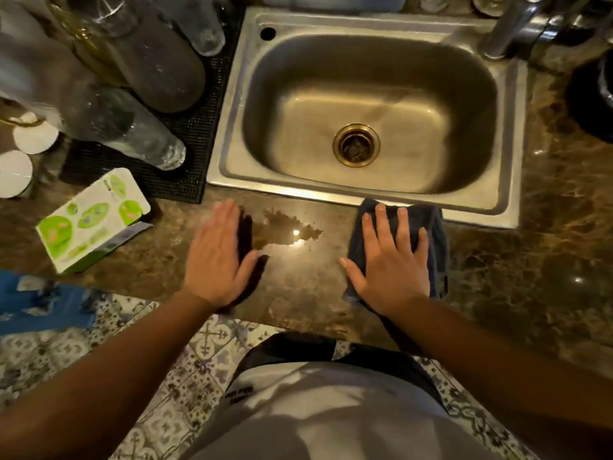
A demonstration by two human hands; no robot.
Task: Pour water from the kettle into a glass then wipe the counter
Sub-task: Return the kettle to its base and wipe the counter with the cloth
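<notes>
My right hand (389, 257) lies flat, fingers spread, on a dark blue cloth (433, 234) spread on the brown marble counter (305, 283) just below the sink's front rim. My left hand (217, 257) rests flat on the bare counter, fingers together, holding nothing. Between the two hands a puddle of water (285, 229) shines on the counter. Several clear glasses (146, 137) stand upside down on a black mat (194, 134) to the left of the sink. No kettle can be made out for certain.
A steel sink (510, 134) fills the middle, its tap (507, 31) at the back right. A green and white box (93, 220) lies on the counter at the left, by white round lids (34, 136). A dark round object (593, 97) sits at the right edge.
</notes>
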